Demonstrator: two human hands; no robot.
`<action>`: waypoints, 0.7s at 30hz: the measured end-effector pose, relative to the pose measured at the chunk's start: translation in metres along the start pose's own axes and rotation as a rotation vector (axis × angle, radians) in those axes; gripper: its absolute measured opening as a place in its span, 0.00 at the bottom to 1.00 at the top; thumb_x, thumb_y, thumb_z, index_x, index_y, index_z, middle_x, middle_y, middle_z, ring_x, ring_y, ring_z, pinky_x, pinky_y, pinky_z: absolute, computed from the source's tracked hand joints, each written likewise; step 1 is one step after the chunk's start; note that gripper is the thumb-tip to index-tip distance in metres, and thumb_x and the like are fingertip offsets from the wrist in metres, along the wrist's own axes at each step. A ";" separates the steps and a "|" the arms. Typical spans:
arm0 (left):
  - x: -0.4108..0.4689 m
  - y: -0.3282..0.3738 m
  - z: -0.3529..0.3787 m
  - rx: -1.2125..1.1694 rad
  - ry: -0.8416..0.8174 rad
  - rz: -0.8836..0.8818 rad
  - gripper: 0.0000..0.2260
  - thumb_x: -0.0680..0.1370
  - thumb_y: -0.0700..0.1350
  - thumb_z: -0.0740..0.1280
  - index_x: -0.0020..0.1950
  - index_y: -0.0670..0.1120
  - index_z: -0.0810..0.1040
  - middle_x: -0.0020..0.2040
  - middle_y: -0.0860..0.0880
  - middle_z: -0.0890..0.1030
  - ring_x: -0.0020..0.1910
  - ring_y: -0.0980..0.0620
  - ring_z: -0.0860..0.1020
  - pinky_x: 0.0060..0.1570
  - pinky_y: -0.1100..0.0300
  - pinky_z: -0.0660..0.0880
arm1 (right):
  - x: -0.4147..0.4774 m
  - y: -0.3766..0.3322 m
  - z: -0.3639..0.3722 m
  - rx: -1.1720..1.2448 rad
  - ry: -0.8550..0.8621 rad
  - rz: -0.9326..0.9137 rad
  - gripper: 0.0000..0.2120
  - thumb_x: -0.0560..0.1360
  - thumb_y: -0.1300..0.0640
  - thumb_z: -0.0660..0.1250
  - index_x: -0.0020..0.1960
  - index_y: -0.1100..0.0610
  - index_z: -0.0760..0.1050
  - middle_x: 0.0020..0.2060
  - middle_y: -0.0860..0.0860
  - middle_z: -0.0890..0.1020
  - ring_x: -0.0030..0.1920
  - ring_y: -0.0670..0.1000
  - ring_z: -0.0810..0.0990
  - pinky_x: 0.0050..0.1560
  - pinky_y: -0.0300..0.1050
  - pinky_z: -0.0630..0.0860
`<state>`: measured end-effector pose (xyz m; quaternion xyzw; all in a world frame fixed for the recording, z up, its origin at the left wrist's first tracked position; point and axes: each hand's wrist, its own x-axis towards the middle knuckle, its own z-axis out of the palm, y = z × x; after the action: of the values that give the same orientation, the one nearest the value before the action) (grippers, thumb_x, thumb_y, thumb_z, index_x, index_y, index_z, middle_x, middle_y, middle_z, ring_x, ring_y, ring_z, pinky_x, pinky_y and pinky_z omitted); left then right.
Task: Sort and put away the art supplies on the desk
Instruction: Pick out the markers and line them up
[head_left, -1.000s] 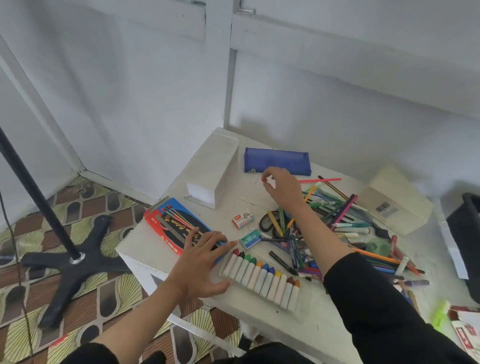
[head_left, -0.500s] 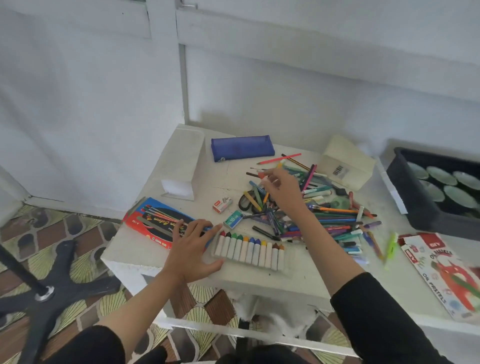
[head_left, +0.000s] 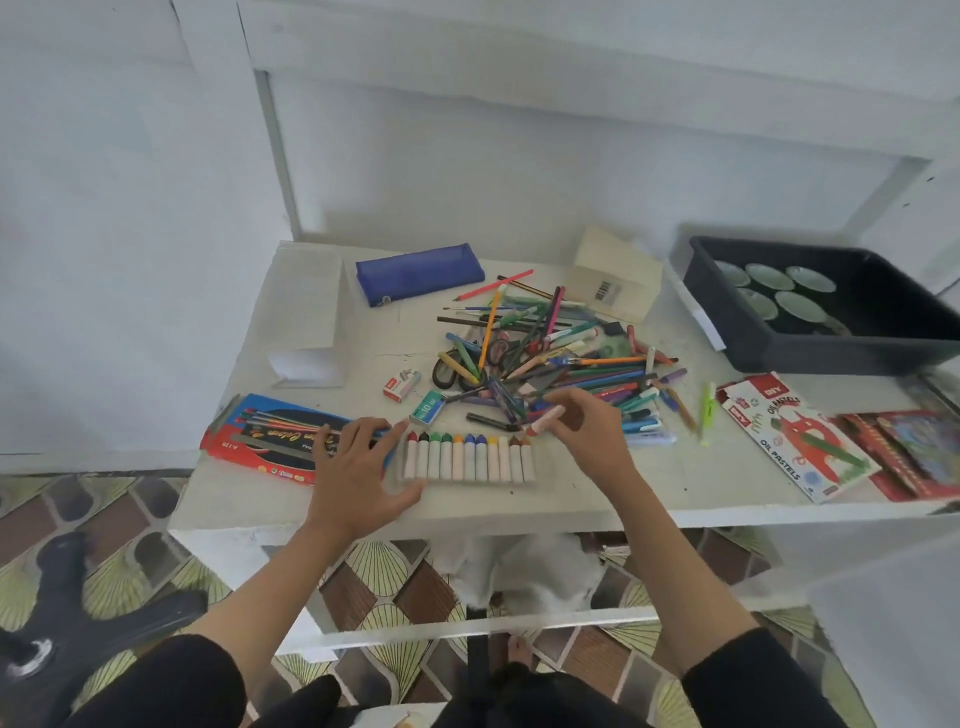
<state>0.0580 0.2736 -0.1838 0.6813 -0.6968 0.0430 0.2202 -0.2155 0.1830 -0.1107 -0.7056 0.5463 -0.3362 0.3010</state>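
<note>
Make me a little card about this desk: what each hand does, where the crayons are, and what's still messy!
left hand: open, resting against the left end of the pastel tray
right hand: pinching a red-tipped pastel above the tray's right end
pastel tray: holds a row of pastels, near the front edge of the desk
still messy: pile of pens and pencils behind the tray
back of desk: blue pencil case

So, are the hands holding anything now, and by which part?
The right hand pinches a red-tipped oil pastel by its paper-wrapped end. The left hand holds nothing, only rests flat at the pastel tray.
</note>
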 end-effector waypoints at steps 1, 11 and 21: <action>0.000 0.000 0.001 0.001 -0.002 0.002 0.34 0.67 0.68 0.59 0.67 0.50 0.74 0.59 0.50 0.75 0.61 0.51 0.67 0.65 0.38 0.58 | -0.006 0.001 -0.002 0.019 0.030 0.006 0.07 0.70 0.65 0.72 0.46 0.57 0.78 0.37 0.47 0.80 0.36 0.41 0.77 0.38 0.28 0.72; 0.000 0.000 0.001 -0.006 -0.014 0.001 0.34 0.68 0.69 0.57 0.67 0.50 0.73 0.59 0.49 0.74 0.62 0.50 0.68 0.65 0.37 0.59 | -0.036 0.019 0.011 -0.218 -0.052 -0.216 0.07 0.69 0.71 0.70 0.46 0.64 0.82 0.44 0.56 0.83 0.44 0.52 0.81 0.48 0.37 0.77; 0.000 0.000 0.000 0.008 -0.022 -0.002 0.34 0.68 0.68 0.57 0.67 0.50 0.74 0.58 0.49 0.75 0.61 0.49 0.69 0.64 0.36 0.60 | -0.048 0.035 0.015 -0.237 -0.066 -0.146 0.08 0.71 0.66 0.71 0.50 0.62 0.83 0.56 0.56 0.80 0.58 0.55 0.76 0.61 0.45 0.70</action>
<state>0.0578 0.2732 -0.1839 0.6835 -0.6981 0.0381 0.2099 -0.2316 0.2231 -0.1540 -0.7849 0.5192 -0.2669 0.2079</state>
